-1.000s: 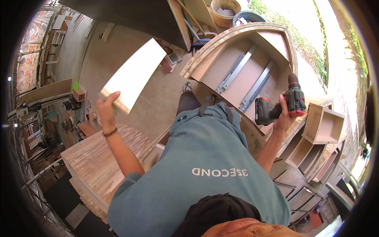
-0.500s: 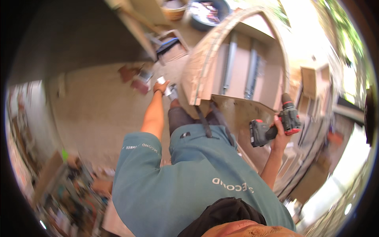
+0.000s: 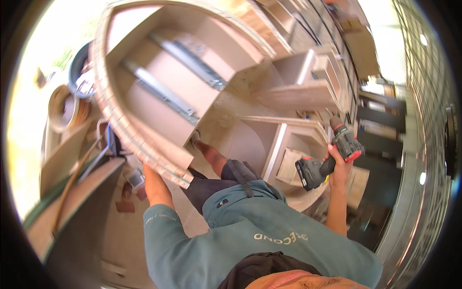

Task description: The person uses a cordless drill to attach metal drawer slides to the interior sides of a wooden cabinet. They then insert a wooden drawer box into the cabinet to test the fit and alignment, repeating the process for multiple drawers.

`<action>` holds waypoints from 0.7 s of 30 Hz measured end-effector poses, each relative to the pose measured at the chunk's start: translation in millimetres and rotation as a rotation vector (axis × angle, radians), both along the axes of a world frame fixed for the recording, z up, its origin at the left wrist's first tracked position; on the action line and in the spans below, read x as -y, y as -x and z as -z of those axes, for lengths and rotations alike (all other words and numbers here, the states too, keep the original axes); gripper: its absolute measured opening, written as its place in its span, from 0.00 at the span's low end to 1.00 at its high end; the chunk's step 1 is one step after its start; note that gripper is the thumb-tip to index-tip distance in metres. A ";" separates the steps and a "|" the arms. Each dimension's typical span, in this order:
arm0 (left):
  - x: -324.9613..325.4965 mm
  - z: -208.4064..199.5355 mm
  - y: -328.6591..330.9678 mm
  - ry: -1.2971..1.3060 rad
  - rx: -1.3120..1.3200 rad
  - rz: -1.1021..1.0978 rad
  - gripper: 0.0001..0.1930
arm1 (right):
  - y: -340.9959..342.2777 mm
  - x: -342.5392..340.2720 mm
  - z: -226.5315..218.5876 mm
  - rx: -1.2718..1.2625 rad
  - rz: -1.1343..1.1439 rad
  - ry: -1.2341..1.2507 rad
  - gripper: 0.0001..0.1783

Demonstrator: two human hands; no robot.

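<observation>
In the head view, holding a black, grey and red cordless drill in the right grip, wrapped round it, beyond the straight edge of a curved pale wooden cabinet; cannot tell the state of the left grip, hidden behind its curved edge.

Daylight burns white beyond the left edge of the tan floor, near a round bucket and a blue tub standing side by side; a dark board spans the floor's lower left corner, open wooden cabinets stand toward its right edge, and metal latticework rises beyond
</observation>
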State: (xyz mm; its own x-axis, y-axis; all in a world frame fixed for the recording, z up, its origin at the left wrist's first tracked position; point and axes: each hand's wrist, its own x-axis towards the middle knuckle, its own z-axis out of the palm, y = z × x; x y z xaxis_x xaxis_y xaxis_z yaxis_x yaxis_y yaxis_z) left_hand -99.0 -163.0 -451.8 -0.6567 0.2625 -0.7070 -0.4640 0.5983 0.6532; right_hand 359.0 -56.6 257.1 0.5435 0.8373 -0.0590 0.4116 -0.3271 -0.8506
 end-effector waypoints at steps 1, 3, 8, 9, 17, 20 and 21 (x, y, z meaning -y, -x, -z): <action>-7.6 -1.3 4.7 -0.015 0.014 0.003 0.25 | -17.1 5.9 2.7 0.012 0.069 -0.007 0.17; -20.2 -6.9 12.5 -0.040 0.038 0.040 0.25 | -47.1 20.1 8.9 -0.051 0.216 -0.041 0.17; -50.0 -44.1 5.7 -0.025 0.104 0.250 0.23 | -102.5 82.4 1.3 -0.168 0.507 -0.164 0.16; -47.0 -54.2 1.9 -0.025 0.119 0.275 0.22 | -113.6 92.1 -2.7 -0.219 0.521 -0.206 0.16; 44.2 -157.5 -5.3 -0.088 0.294 0.445 0.19 | -249.4 91.2 36.5 -0.484 0.754 -0.644 0.19; 71.8 -198.2 -20.4 -0.264 0.885 0.486 0.18 | -287.3 88.8 48.0 -0.574 0.993 -0.774 0.25; 83.8 -212.8 -43.5 -0.034 0.250 0.792 0.15 | -315.8 89.5 67.3 -0.527 1.013 -0.790 0.29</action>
